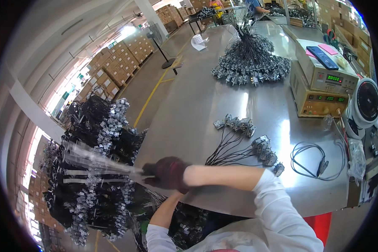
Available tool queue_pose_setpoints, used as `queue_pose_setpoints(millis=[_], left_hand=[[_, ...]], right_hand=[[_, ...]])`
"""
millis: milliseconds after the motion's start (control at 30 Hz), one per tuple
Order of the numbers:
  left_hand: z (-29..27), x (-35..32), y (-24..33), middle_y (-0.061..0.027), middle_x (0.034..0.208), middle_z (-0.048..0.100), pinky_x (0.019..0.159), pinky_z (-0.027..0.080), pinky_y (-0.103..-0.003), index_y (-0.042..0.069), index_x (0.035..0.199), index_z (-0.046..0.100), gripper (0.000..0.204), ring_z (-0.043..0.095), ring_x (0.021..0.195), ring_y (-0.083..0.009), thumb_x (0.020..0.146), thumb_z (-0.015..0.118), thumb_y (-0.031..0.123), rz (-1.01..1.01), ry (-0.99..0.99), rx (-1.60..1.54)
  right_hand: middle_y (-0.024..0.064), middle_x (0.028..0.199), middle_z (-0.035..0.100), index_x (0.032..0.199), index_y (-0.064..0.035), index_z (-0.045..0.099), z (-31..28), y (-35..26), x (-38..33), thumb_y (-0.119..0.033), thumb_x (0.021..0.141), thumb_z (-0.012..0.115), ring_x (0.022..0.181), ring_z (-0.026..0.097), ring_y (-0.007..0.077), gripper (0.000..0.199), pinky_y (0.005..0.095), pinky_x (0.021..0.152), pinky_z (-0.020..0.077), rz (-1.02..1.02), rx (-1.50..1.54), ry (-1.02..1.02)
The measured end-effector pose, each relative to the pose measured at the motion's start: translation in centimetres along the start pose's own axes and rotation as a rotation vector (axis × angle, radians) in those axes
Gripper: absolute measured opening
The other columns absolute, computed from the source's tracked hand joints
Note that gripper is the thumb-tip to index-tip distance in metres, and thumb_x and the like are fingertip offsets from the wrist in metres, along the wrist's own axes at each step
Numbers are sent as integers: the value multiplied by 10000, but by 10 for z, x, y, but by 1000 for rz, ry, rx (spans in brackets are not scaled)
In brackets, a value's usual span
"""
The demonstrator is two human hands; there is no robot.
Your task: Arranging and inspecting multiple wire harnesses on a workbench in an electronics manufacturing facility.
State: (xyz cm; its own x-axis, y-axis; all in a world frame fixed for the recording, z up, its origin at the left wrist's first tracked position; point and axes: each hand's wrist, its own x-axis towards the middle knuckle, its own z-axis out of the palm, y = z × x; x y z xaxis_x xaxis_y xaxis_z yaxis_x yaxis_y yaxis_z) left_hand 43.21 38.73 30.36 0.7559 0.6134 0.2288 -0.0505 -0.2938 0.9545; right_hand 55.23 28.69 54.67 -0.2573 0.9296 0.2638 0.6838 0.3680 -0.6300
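Note:
My right hand (166, 173), in a dark maroon glove, reaches across to the left beyond the table edge. Its fingers are closed on a pale, motion-blurred bundle of thin strands (101, 160), which stretches left over a large heap of black wires with small metal parts (88, 197). My left forearm (166, 212) rises beneath the right wrist; the left hand is mostly hidden behind it, its fingers not visible. Just right of my hands, black-wired leads with small grey metal box-shaped parts (264, 149) lie fanned out in two clusters on the metal table (185, 126).
A big splayed bunch of wired parts (254, 61) stands farther back. On the right are stacked meters (323, 92) with a phone (322, 57) on top, a coiled black cable (308, 161) and a round fan-like device (365, 103). Cartons (117, 63) line the far left.

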Motion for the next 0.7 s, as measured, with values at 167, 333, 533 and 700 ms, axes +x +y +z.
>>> queue_pose_setpoints(millis=[167, 333, 533, 700], left_hand=[[-1, 15, 24, -100, 1185, 705, 1037, 555, -392, 34, 1242, 765, 256, 667, 1136, -243, 999, 750, 117, -6, -55, -31], [-4, 38, 66, -39, 866, 699, 658, 537, -320, 41, 1008, 761, 82, 668, 747, -149, 936, 723, 27, -9, -160, 243], [35, 81, 59, 3, 732, 614, 519, 449, -285, 27, 937, 734, 127, 575, 576, -94, 1033, 681, 90, -4, 58, 77], [73, 154, 38, 14, 664, 569, 460, 407, -289, 17, 944, 739, 245, 543, 519, -99, 1082, 688, 213, -49, 405, -212]], right_hand=[[160, 1230, 778, 1456, -156, 692, -38, 103, -73, -574, 988, 681, 1228, 703, 368, 628, 496, 1108, 514, 7, -392, -19], [103, 1243, 762, 1357, -160, 724, -39, 165, -134, -497, 984, 701, 1275, 670, 305, 503, 498, 1103, 466, 259, -649, -161], [96, 1224, 764, 1333, -137, 728, -39, 172, -172, -495, 1017, 684, 1252, 674, 298, 480, 504, 1072, 483, 317, -571, 72], [117, 1206, 757, 1279, -121, 748, -74, 151, -241, -468, 1010, 714, 1228, 677, 341, 441, 510, 1029, 521, 271, -504, 425]])
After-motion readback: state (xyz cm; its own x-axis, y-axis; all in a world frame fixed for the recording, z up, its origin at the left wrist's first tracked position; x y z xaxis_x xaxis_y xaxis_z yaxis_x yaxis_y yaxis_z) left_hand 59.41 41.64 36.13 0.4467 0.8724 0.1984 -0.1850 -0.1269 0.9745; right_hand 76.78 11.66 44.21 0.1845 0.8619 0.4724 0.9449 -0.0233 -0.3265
